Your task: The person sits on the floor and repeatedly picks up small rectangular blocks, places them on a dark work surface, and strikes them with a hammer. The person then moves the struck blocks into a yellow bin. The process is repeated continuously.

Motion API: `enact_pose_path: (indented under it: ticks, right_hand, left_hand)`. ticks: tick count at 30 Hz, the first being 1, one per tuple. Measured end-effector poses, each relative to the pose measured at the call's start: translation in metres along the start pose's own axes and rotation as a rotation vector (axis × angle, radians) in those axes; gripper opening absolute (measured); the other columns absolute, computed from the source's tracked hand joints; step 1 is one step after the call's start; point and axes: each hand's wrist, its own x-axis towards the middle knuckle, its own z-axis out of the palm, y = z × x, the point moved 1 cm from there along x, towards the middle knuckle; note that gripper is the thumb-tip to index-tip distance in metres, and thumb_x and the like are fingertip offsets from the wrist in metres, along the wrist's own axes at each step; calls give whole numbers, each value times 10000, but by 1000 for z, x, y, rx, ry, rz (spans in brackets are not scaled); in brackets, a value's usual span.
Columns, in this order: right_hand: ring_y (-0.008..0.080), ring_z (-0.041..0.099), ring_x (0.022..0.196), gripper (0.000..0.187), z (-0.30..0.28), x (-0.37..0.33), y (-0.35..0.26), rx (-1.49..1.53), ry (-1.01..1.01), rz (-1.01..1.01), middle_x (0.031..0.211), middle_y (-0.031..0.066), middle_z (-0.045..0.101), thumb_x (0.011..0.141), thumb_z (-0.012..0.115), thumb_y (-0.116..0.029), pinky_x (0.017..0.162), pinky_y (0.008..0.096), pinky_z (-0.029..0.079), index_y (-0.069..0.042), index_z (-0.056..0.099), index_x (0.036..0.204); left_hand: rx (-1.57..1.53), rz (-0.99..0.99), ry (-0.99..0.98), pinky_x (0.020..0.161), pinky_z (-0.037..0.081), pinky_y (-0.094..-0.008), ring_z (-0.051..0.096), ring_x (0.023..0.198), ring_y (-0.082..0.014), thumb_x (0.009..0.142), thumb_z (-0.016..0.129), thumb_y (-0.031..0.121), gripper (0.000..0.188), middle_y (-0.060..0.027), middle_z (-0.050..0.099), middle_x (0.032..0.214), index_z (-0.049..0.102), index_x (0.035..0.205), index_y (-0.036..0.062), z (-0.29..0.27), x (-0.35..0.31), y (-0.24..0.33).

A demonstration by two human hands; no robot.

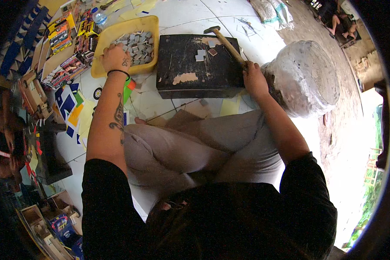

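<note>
2 small square tiles (202, 53) lie on a worn black block (190, 69); right hand (253, 78) grips wooden-handled hammer (226, 43), left hand (115, 57) clutches grey tiles (139, 45).

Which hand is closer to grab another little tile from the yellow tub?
Left. The left hand already rests on the grey tiles in the yellow tub. The right hand is busy gripping the hammer beside the black block.

Black block (195, 65) top mostly bare; few tile pieces (206, 50) near far edge. Yellow tray (149, 26) blocks left side, wrapped bulky bundle (307, 73) blocks right. Floor (186, 15) beyond block open.
</note>
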Motion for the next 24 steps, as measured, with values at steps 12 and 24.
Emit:
enact_pose_path:
  ticks: [12,24]
  right_hand:
    - [244,650,846,230,12,78,-73,-623,-80,-271,965,88,634,837,539,-153,645,356,530,-73,633,1031]
    - [224,657,920,198,33,105,-98,-592,-249,-80,1010,89,672,851,545,-152,693,337,537,-95,687,976]
  left_hand:
    - [-414,404,-28,757,453,-408,558,904,-294,726,670,244,244,-90,597,901,644,915,91,14,-58,167]
    - [-1004,94,-241,672,490,-339,590,728,-249,651,688,-3,249,-100,589,816,589,877,28,-14,-87,131]
